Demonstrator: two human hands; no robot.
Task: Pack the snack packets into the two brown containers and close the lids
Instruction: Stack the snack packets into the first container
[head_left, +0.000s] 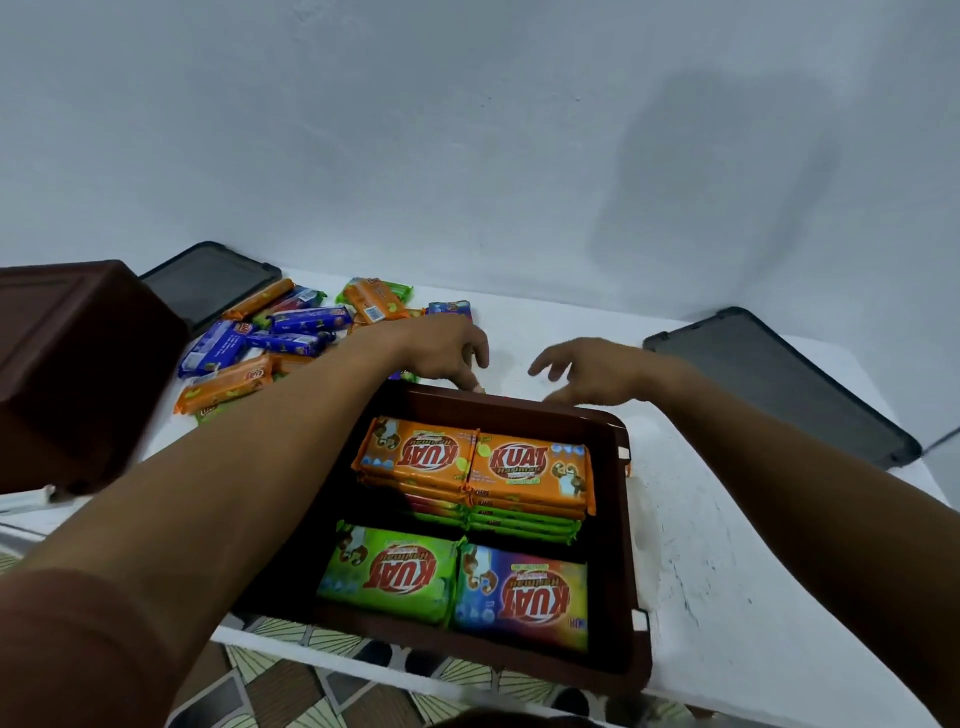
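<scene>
Head view: an open brown container (621, 545) sits near, at the table (727, 571) edge, with four packets showing on top. Two orange packets (475, 460) lie side by side at its far end, each topping a stack; a green packet (389, 571) and a blue packet (522, 597) lie at the near end. A second brown container (67, 374) stands at the left, partly out of view. Loose packets (291, 335) lie in a heap at far left, orange, blue and green; blur stops an exact count, about ten. Two dark lids (779, 384) lie on the table, one far left, one right. The left hand (441, 353) hovers over the container's far rim, fingers curled down, fingertips at the rim, holding nothing I can see. The right hand (592, 371) is just beside it, fingers spread wide, empty.
</scene>
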